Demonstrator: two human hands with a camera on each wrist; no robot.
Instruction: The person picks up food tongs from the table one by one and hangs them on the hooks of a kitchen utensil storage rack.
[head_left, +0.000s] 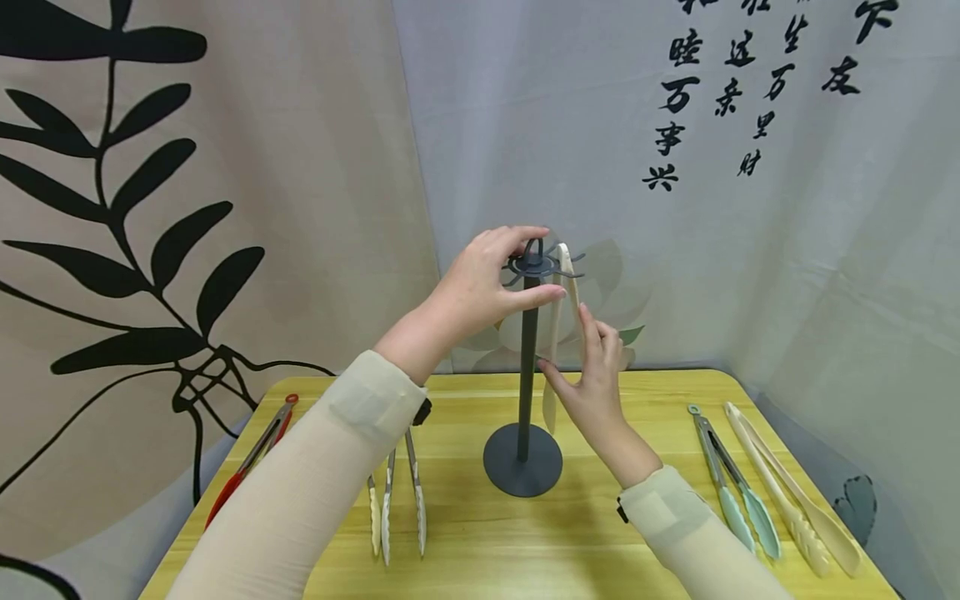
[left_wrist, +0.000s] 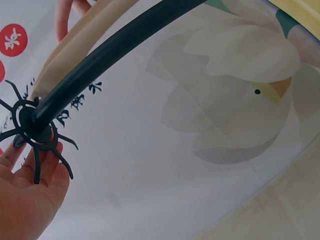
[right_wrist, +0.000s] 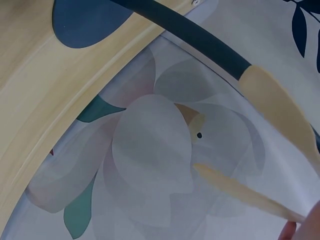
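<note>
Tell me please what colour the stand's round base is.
The round base is dark grey; it shows best in the head view.

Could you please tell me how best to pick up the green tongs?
Probably take the green tongs near their looped far end, from above: they lie flat, their two arms converge there, and cream tongs lie close alongside on the right.

1. Dark rack [head_left: 528, 358]: upright on the surface [head_left: 465, 533] (round base, slim pole, ring of hooks on top);
2. Beige tongs [left_wrist: 75, 57]: bent end up at the hooks; arms spread; tips down
</note>
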